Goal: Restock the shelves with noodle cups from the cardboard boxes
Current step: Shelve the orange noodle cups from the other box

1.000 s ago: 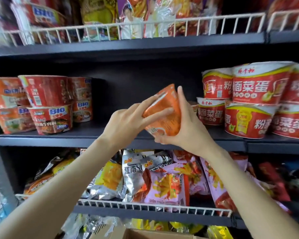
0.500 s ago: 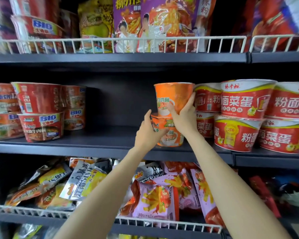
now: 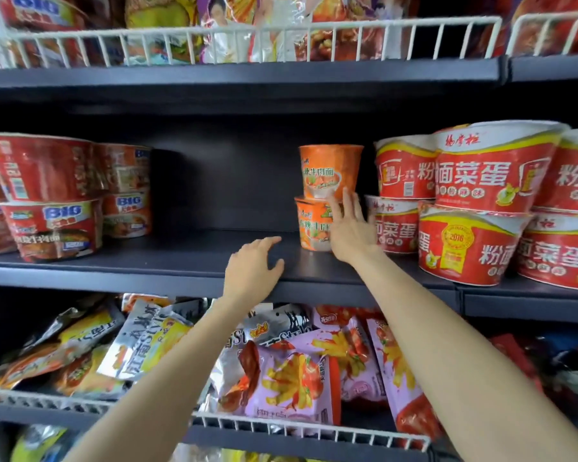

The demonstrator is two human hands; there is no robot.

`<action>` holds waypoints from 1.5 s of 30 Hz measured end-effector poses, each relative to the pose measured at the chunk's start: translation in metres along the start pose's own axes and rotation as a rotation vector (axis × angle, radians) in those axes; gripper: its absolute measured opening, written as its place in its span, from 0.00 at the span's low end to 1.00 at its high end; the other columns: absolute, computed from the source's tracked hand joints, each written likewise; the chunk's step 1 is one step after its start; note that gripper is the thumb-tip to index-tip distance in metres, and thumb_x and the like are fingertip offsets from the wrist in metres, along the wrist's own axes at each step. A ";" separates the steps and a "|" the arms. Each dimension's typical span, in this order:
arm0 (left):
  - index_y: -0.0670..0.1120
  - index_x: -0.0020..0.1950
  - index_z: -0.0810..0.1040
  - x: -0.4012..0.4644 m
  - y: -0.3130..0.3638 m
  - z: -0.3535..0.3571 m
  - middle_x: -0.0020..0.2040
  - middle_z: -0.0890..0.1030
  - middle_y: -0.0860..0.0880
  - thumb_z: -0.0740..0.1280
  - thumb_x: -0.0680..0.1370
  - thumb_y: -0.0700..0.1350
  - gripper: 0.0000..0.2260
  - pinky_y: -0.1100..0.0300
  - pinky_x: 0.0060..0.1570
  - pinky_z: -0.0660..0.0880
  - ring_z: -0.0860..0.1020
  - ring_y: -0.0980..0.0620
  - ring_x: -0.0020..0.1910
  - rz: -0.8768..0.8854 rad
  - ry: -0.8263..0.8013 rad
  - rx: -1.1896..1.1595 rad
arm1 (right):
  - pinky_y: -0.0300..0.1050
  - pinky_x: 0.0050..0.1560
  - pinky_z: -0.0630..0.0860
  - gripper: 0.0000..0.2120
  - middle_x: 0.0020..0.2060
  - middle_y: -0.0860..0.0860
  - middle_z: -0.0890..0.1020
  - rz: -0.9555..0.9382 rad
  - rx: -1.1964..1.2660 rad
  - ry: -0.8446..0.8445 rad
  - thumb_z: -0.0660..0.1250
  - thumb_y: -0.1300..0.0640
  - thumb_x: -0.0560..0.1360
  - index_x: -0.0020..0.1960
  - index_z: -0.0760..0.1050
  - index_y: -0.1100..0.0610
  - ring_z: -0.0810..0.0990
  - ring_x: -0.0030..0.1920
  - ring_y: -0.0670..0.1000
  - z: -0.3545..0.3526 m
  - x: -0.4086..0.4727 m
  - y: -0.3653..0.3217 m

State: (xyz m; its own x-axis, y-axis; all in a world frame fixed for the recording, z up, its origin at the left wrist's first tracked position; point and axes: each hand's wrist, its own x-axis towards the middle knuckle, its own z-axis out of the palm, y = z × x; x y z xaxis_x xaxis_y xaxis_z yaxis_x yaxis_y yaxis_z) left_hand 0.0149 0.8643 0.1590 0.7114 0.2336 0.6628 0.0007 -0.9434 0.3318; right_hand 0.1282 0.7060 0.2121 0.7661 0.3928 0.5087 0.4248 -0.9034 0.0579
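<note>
Two orange cups are seen stacked upright on the middle shelf (image 3: 187, 258), the top cup (image 3: 331, 171) set on the bottom cup (image 3: 312, 225), just beside the red bowls (image 3: 474, 208) to the right. The right hand (image 3: 349, 228) is held open, fingers spread, against the bottom cup's front; nothing is gripped. The left hand (image 3: 252, 268) is held loosely open over the shelf edge, empty, apart from the cups. More red bowls (image 3: 57, 198) are stacked at far left. Snack bags (image 3: 291, 378) are piled on the shelf below.
</note>
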 end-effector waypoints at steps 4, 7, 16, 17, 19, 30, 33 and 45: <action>0.50 0.67 0.74 -0.026 -0.029 -0.015 0.66 0.76 0.52 0.58 0.81 0.52 0.16 0.52 0.70 0.57 0.70 0.50 0.67 0.103 0.010 0.064 | 0.62 0.74 0.52 0.29 0.77 0.58 0.49 -0.059 0.202 0.202 0.54 0.51 0.82 0.78 0.46 0.58 0.47 0.77 0.58 -0.003 -0.022 -0.019; 0.48 0.61 0.78 -0.062 -0.039 -0.035 0.57 0.81 0.51 0.57 0.80 0.52 0.16 0.57 0.63 0.64 0.75 0.50 0.60 0.252 0.134 0.018 | 0.59 0.68 0.66 0.20 0.68 0.58 0.71 -0.207 0.462 0.553 0.57 0.55 0.79 0.70 0.68 0.60 0.67 0.69 0.58 0.000 -0.082 -0.041; 0.50 0.55 0.79 -0.270 -0.097 -0.028 0.45 0.79 0.59 0.61 0.73 0.55 0.16 0.68 0.44 0.68 0.75 0.55 0.49 -0.050 -0.257 -0.100 | 0.44 0.46 0.76 0.12 0.50 0.47 0.82 -0.277 0.610 -0.229 0.63 0.52 0.77 0.58 0.78 0.51 0.80 0.51 0.50 0.092 -0.309 -0.095; 0.50 0.58 0.78 -0.285 -0.103 -0.020 0.50 0.80 0.56 0.61 0.73 0.57 0.19 0.63 0.50 0.71 0.75 0.52 0.53 -0.040 -0.356 -0.055 | 0.44 0.53 0.72 0.18 0.59 0.49 0.78 -0.280 0.527 -0.455 0.64 0.50 0.77 0.66 0.73 0.51 0.76 0.60 0.51 0.105 -0.322 -0.099; 0.50 0.69 0.72 -0.305 -0.108 -0.005 0.63 0.76 0.49 0.64 0.73 0.58 0.26 0.52 0.63 0.69 0.70 0.46 0.64 0.011 -0.576 0.064 | 0.48 0.62 0.68 0.35 0.69 0.52 0.67 -0.313 0.316 -0.762 0.68 0.47 0.74 0.76 0.56 0.51 0.66 0.69 0.55 0.127 -0.340 -0.102; 0.48 0.78 0.41 -0.337 -0.096 0.068 0.76 0.55 0.39 0.69 0.74 0.54 0.44 0.43 0.73 0.42 0.52 0.38 0.76 0.275 -1.047 0.767 | 0.59 0.64 0.68 0.69 0.71 0.63 0.62 -0.305 0.006 -0.921 0.79 0.39 0.58 0.75 0.28 0.48 0.66 0.67 0.63 0.161 -0.355 -0.108; 0.49 0.78 0.44 -0.340 -0.105 0.076 0.75 0.58 0.42 0.68 0.74 0.56 0.43 0.42 0.73 0.42 0.55 0.34 0.74 0.296 -0.979 0.736 | 0.57 0.69 0.64 0.66 0.72 0.61 0.62 -0.289 0.061 -0.738 0.78 0.38 0.59 0.76 0.31 0.48 0.64 0.70 0.62 0.139 -0.354 -0.096; 0.53 0.73 0.62 -0.281 -0.095 -0.030 0.70 0.66 0.46 0.79 0.60 0.56 0.46 0.38 0.52 0.75 0.61 0.39 0.69 0.161 -0.203 0.100 | 0.30 0.59 0.69 0.52 0.61 0.37 0.72 0.178 1.155 -0.119 0.81 0.46 0.55 0.71 0.57 0.47 0.72 0.60 0.34 0.022 -0.317 -0.047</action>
State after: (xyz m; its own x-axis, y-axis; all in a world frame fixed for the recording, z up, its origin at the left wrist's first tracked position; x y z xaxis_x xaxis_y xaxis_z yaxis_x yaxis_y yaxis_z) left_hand -0.2063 0.8952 -0.0389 0.8339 0.0360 0.5507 -0.0620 -0.9855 0.1582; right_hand -0.1236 0.6280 0.0291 0.8729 0.3456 0.3445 0.4461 -0.2790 -0.8504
